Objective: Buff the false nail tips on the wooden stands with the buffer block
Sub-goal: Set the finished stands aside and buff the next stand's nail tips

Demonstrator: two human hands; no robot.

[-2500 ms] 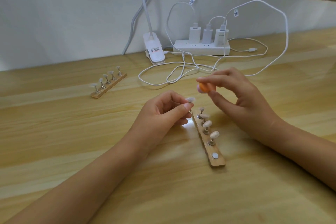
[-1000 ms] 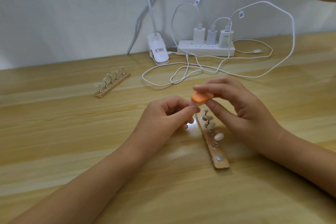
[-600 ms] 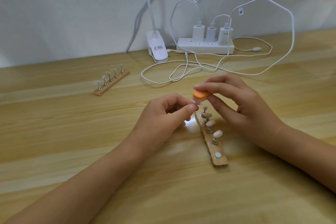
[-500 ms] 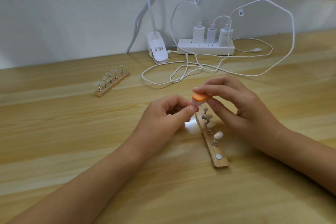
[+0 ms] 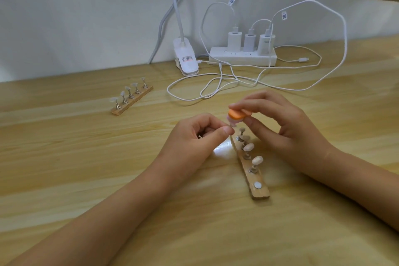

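My right hand point(image 5: 282, 129) pinches a small orange buffer block point(image 5: 237, 115) between fingers and thumb. The block's pale underside presses on a nail tip point(image 5: 232, 124) that my left hand point(image 5: 198, 136) pinches on its holder; the holder itself is hidden by my fingers. Just below lies a wooden stand point(image 5: 250, 166) running toward me, with three more nail tips on metal posts and one bare magnet disc near its close end. A second wooden stand point(image 5: 131, 99) with several clear tips sits at the far left, away from both hands.
A white power strip point(image 5: 241, 58) with three chargers stands by the wall at the back. White cables point(image 5: 216, 86) loop over the table behind my hands. A white lamp clip point(image 5: 185, 60) sits left of the strip.
The orange block came down from above onto the nail tip that my left hand holds, and it has stayed there with small shifts. The stands have not moved.
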